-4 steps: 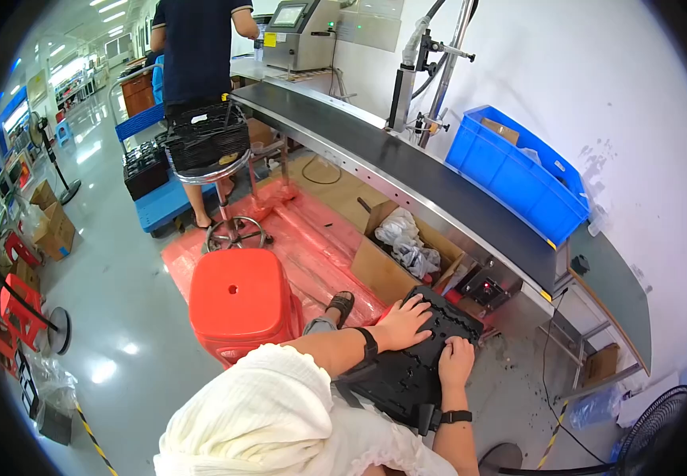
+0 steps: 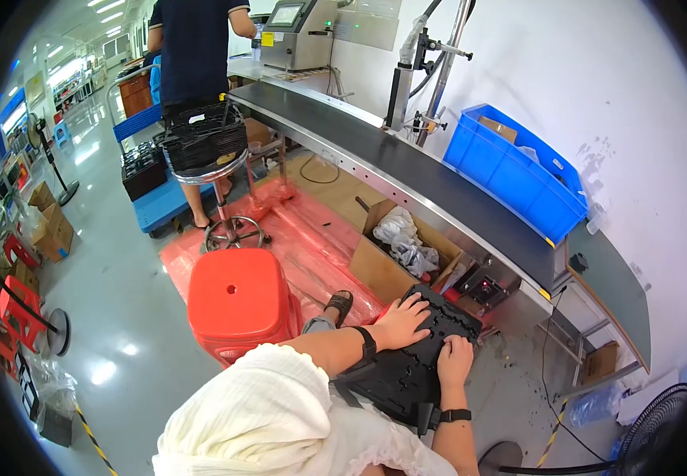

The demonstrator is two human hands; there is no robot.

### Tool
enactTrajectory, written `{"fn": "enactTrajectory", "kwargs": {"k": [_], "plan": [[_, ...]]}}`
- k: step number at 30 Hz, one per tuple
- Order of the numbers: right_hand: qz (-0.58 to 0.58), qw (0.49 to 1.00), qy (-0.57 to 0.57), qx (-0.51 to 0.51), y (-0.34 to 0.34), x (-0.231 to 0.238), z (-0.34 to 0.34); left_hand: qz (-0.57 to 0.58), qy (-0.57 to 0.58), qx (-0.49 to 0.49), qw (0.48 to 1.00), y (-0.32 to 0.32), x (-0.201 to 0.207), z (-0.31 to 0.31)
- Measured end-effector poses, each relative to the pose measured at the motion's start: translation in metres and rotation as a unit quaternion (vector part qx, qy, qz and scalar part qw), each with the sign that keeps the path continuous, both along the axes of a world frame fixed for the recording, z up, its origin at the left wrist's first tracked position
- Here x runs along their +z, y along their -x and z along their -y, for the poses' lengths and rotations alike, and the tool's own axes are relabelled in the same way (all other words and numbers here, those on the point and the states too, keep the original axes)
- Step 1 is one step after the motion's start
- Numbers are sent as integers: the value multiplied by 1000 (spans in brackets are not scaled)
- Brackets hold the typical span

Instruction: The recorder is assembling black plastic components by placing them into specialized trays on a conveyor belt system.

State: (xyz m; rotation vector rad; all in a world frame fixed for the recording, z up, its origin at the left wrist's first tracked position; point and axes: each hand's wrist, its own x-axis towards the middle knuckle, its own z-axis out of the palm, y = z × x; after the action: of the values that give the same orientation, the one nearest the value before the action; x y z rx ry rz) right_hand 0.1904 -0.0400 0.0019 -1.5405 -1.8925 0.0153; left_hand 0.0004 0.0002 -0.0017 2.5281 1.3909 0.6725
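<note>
A: Step? Both palms pressing the black tray (image 2: 415, 361) on the lap; left hand (image 2: 400, 321) spread flat, right hand (image 2: 454, 361) flat beside it, neither clenched.

B: Next, likely: curl fingers under the edges beneath each hand.

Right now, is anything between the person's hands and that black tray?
No. Both the left hand and the right hand already rest flat on the black tray, with nothing visible between them.
</note>
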Motion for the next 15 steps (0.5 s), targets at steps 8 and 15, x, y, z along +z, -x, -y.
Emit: {"fn": "enactTrajectory", "kwargs": {"k": [8,15], "plan": [[-4,1000,7,0,-2,-2,-2,-2,-1,-3,1000,-1,0,-1],[-2,1000,-7,6,-2,-3,-2,4,2,-6,1000,-1,-4,-3]]}}
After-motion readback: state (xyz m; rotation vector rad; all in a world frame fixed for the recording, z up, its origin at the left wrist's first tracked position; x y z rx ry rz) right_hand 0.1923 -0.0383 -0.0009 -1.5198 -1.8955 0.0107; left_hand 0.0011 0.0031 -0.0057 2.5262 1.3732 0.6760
